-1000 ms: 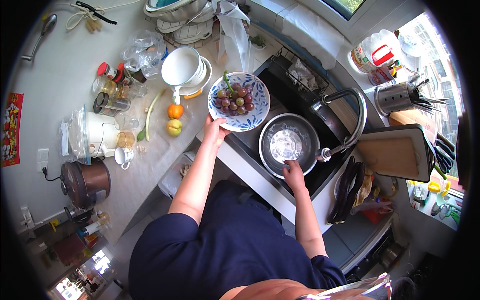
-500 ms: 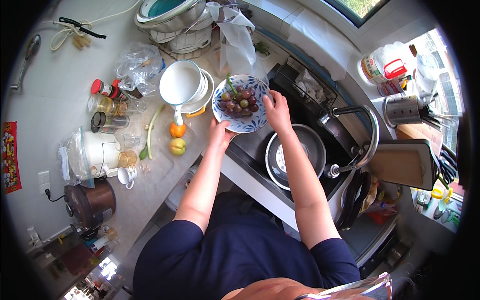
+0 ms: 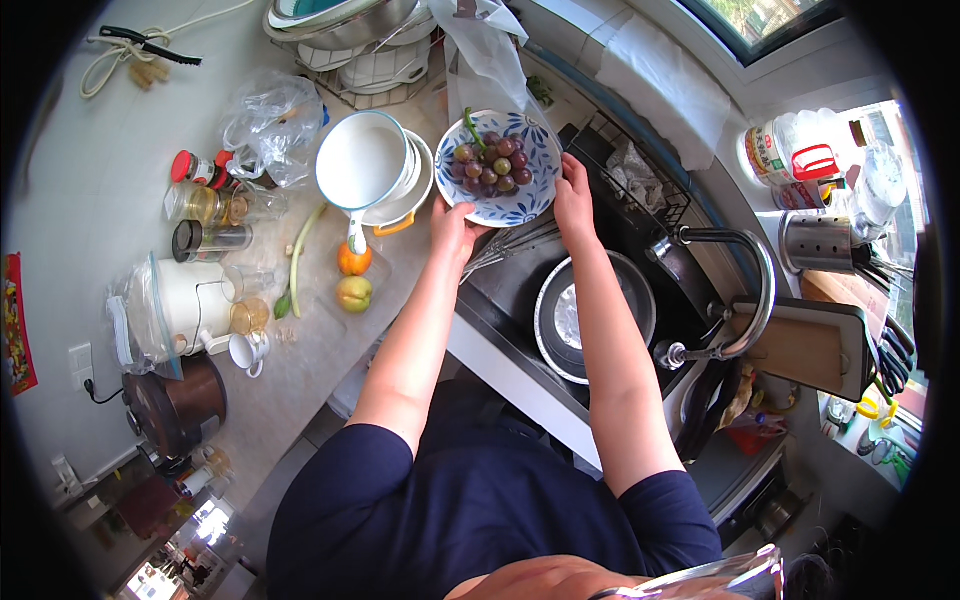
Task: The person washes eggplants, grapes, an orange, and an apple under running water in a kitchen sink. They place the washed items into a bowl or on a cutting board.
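Note:
Between my two hands is a shallow white bowl (image 3: 520,207) with a blue leaf pattern. A small bunch of grapes (image 3: 490,165), mostly dark red with some greenish ones, lies in it with its green stem pointing up. My left hand (image 3: 456,232) grips the bowl's near left rim, thumb on top. At the right rim my right hand (image 3: 574,200) holds on, its thumb by the edge and its other fingers partly hidden underneath. The bowl is over the far left corner of the black sink (image 3: 490,310), above some thin metal wires (image 3: 512,246).
A metal basin (image 3: 638,300) sits in the sink beside the curved faucet (image 3: 768,290). Left of the bowl stand stacked white bowls (image 3: 362,160), an orange fruit (image 3: 354,260), a yellow-green fruit (image 3: 354,294) and a green stalk (image 3: 300,260). A plastic bag (image 3: 478,60) hangs behind.
Both hands have carried the bowl of grapes away from me and slightly right. Metal wires now show below it at the sink's left side. The view has shifted a little.

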A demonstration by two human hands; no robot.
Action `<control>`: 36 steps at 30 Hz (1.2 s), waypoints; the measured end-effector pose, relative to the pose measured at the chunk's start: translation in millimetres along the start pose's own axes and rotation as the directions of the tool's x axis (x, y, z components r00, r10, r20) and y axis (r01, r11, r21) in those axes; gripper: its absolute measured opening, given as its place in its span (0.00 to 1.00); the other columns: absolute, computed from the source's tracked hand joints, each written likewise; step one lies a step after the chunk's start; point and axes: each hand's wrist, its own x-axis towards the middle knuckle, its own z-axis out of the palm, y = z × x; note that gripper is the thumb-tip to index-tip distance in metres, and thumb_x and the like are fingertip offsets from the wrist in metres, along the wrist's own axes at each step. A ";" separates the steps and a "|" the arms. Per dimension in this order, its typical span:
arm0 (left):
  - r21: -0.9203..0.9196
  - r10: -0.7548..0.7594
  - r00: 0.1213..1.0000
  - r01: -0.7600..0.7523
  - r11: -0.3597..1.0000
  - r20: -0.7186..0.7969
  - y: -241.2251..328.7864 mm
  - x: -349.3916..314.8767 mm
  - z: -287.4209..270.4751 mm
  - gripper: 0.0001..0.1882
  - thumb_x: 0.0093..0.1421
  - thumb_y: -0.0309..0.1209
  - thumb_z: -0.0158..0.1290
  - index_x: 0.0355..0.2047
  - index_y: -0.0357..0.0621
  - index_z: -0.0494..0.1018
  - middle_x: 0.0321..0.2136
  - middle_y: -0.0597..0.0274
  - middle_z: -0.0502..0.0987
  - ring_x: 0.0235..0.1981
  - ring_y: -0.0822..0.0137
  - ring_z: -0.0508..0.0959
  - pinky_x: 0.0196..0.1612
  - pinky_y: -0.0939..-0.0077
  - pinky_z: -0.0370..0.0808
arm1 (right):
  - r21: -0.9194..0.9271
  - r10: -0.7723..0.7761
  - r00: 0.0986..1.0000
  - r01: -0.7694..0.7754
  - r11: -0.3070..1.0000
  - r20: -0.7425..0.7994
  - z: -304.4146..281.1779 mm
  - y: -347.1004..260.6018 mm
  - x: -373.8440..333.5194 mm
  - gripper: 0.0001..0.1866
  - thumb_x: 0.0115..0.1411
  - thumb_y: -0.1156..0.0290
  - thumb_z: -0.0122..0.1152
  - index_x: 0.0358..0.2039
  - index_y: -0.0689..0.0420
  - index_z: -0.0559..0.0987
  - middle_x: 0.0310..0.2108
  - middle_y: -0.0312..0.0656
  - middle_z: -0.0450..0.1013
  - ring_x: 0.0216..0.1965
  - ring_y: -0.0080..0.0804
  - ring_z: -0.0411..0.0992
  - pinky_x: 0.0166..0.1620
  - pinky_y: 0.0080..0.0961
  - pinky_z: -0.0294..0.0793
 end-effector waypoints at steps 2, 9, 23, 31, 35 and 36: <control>-0.008 0.002 1.000 -0.001 1.000 0.028 1.7 5.2 0.4 0.34 0.51 0.15 0.40 0.60 0.47 0.53 0.55 0.48 0.61 0.53 0.47 0.69 0.47 0.42 0.75 | 0.004 -0.015 1.000 0.015 1.000 0.000 0.5 -0.7 6.5 0.25 0.58 0.80 0.40 0.58 0.60 0.62 0.54 0.47 0.66 0.56 0.34 0.64 0.58 0.26 0.60; -0.004 0.013 0.998 -0.013 1.000 0.056 4.8 22.7 2.8 0.35 0.51 0.14 0.39 0.61 0.48 0.51 0.55 0.48 0.61 0.53 0.46 0.69 0.48 0.42 0.75 | -0.079 -0.075 0.997 0.073 0.994 -0.018 1.7 13.6 25.9 0.22 0.57 0.85 0.42 0.54 0.60 0.64 0.51 0.47 0.69 0.52 0.33 0.68 0.55 0.24 0.64; 0.045 0.031 0.999 -0.033 0.998 0.040 10.4 36.9 3.4 0.32 0.55 0.17 0.40 0.61 0.49 0.52 0.56 0.47 0.60 0.53 0.45 0.68 0.47 0.41 0.75 | -0.212 -0.079 0.996 0.070 0.975 -0.036 3.0 14.4 37.5 0.15 0.57 0.80 0.51 0.46 0.60 0.69 0.43 0.46 0.72 0.45 0.33 0.71 0.49 0.26 0.69; -0.023 -0.006 1.000 0.006 1.000 0.012 4.9 41.2 6.3 0.30 0.58 0.21 0.43 0.61 0.46 0.52 0.54 0.46 0.61 0.53 0.44 0.69 0.49 0.44 0.75 | -0.286 -0.126 0.981 0.081 0.955 -0.145 -1.9 32.2 20.7 0.13 0.56 0.74 0.58 0.41 0.61 0.71 0.37 0.49 0.73 0.39 0.41 0.73 0.43 0.31 0.72; -0.021 0.063 0.988 -0.066 0.998 -0.141 -10.0 16.0 10.6 0.28 0.60 0.24 0.45 0.60 0.45 0.52 0.51 0.51 0.65 0.48 0.54 0.71 0.47 0.55 0.76 | -0.279 -0.150 0.986 0.125 0.952 -0.069 -38.3 59.6 -35.0 0.14 0.57 0.71 0.58 0.43 0.61 0.71 0.34 0.45 0.73 0.37 0.34 0.73 0.41 0.28 0.72; 0.075 0.089 0.968 -0.073 0.995 -0.237 -15.7 -6.1 17.8 0.28 0.60 0.25 0.46 0.60 0.44 0.52 0.50 0.51 0.65 0.47 0.56 0.72 0.47 0.59 0.76 | -0.211 0.020 1.000 -0.022 0.977 -0.011 -51.9 56.6 -56.3 0.12 0.59 0.71 0.56 0.43 0.59 0.72 0.35 0.42 0.73 0.35 0.29 0.73 0.37 0.25 0.73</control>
